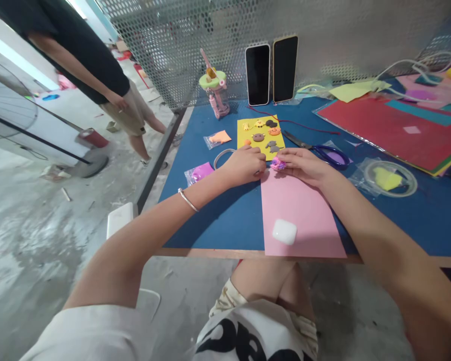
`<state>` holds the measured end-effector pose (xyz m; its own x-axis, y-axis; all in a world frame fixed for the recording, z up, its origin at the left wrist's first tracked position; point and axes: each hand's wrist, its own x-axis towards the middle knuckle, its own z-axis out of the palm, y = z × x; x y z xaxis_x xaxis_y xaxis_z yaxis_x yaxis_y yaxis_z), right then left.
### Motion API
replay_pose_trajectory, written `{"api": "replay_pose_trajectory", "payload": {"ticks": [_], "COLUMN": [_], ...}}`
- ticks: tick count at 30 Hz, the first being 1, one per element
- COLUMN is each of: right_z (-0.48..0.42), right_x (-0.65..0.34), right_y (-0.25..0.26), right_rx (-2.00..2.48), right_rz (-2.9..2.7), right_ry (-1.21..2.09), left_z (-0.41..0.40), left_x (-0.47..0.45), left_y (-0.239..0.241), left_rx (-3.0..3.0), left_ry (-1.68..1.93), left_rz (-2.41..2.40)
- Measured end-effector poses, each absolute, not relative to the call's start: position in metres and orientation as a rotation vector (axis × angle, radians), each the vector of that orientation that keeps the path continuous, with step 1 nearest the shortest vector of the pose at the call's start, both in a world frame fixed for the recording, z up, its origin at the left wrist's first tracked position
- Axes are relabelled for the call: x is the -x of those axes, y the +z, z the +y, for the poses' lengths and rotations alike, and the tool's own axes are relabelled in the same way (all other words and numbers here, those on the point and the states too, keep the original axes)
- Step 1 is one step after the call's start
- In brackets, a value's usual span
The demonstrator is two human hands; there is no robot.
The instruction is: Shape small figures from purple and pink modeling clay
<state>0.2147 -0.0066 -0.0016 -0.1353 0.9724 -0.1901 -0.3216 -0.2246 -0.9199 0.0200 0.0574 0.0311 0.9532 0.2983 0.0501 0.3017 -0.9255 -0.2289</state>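
Head view: right hand [305,166] fingers pinch pink clay [277,163]; left hand [245,164] fingers curled.

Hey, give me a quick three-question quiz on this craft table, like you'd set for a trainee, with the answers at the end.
1. True or false: the white case lies on the pink sheet.
2. How many phones lean against the perforated panel? A) one B) two C) three
3. Fill in: as the person sees it, the scissors lie to the ___ of the yellow sheet.
Key: 1 true; 2 B; 3 right.
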Motion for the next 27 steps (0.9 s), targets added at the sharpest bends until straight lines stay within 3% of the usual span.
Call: {"api": "replay_pose_trajectory", "payload": {"ticks": [15, 19, 27], "right_z": [-0.008, -0.010, -0.012], "right_x": [-0.214, -0.212, -0.197], "right_y": [0.001, 0.003, 0.007], "right_rx": [1.030, 1.045, 1.285], "right_rz": [-0.915, -0.942, -1.300], "right_ry": [1.603, 1.596, 1.279], "left_z": [0.063, 0.052, 0.022], "left_x": [-0.012, 0.005, 0.024], "left_y": [0.034, 0.040, 0.035], "left_rx": [2.855, 2.791, 2.794], "left_ry": [-0.227, -0.131, -0.335], "left_rz": [-0.931, -0.907, -1.026]}}
